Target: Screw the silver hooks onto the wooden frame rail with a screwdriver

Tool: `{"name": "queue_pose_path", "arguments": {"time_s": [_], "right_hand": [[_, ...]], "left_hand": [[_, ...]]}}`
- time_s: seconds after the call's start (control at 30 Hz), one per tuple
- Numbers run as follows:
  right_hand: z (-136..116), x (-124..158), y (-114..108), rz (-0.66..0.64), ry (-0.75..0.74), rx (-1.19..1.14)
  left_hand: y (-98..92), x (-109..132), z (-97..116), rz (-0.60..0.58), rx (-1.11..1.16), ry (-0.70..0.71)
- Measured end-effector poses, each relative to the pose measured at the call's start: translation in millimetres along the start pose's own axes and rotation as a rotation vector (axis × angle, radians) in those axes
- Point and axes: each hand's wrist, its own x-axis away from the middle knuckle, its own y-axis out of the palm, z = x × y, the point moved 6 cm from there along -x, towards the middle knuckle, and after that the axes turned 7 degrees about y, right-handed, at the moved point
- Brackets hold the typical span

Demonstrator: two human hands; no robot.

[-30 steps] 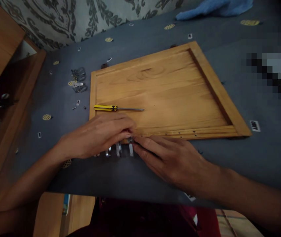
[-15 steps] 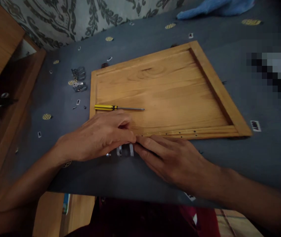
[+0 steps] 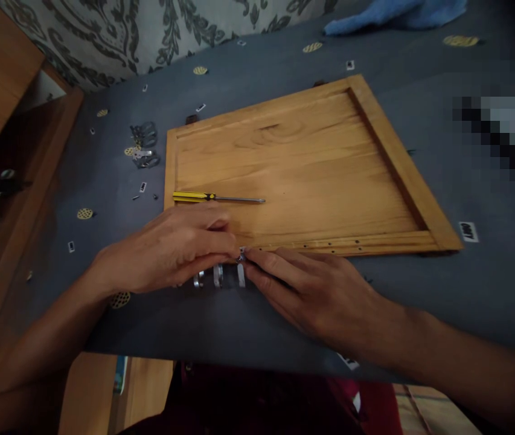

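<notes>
A framed wooden panel [image 3: 284, 163] lies flat, with small dark holes along its near rail. At that rail my left hand [image 3: 171, 248] is closed in a pinch; what sits between the fingertips is too small to make out. Just right of them, my right hand [image 3: 311, 287] has its fingers together, holding a curved metal clip [image 3: 241, 275] against the rail. A small shiny piece, perhaps a screw, shows between the two hands. Two similar metal clips [image 3: 218, 276] stick out from the edge below my left hand. A yellow-and-black screwdriver [image 3: 218, 198] rests on the panel.
Left of the panel lie several loose metal clips [image 3: 146, 145] and two small screws [image 3: 136, 197] on the grey patterned tablecloth [image 3: 248, 326]. A blue cloth [image 3: 393, 17] is at the back. An open wooden cabinet [image 3: 26, 145] stands at the left.
My left hand has drawn slightly left, uncovering the top of the right-hand clip and the small shiny piece there. My right hand stays in place.
</notes>
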Motion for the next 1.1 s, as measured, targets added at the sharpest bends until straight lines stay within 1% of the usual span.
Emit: {"name": "queue_pose_path", "arguments": {"time_s": [0.23,0.4,0.6,0.73,0.83,1.0,1.1], "right_hand": [[-0.8,-0.3,-0.2,-0.015,0.002,0.012],[0.6,0.4,0.4,-0.006,0.000,-0.001],[0.2,0.8,1.2,-0.027,-0.005,-0.016],[0.3,1.3,1.6,-0.011,0.007,-0.018],[0.0,1.2,1.9,-0.013,0.005,-0.011],[0.3,0.6,2.1,-0.030,0.000,-0.004],[0.4,0.7,2.1,-0.040,-0.008,0.017]], "left_hand": [[2.4,1.1,-1.3,0.032,0.038,0.024],[3.3,1.7,0.8,0.030,0.055,0.034],[2.6,0.8,2.0,0.018,0.062,0.033],[1.0,1.1,0.5,0.018,0.102,0.021],[-2.2,2.6,-3.2,0.052,0.155,-0.003],[-5.9,3.1,-12.1,0.191,0.115,-0.096],[0.9,-0.9,-11.6,0.189,0.113,-0.109]]}}
